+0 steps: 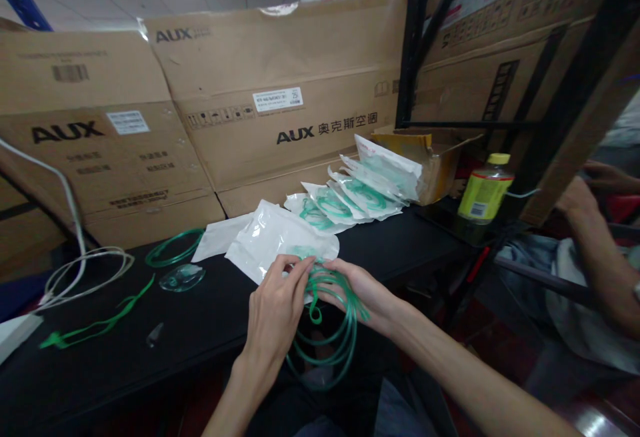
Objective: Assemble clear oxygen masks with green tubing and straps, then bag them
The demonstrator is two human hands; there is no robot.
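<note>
Pinches a coil of green tubing [333, 337] at its top with both hands, left hand [275, 313] and right hand [360, 293] close together, fingers [300, 270] closed on the loops, the coil hanging past the near edge of the black table [150, 350]. Just behind the hands, a white pouch [280, 233]; farther back, a row of sealed pouches [360, 193]. To the left on the table, a loose green loop [173, 247], a clear mask [183, 278], a green strap [95, 323]. At right, a yellow bottle [486, 190] and another person's arm [600, 250].
</note>
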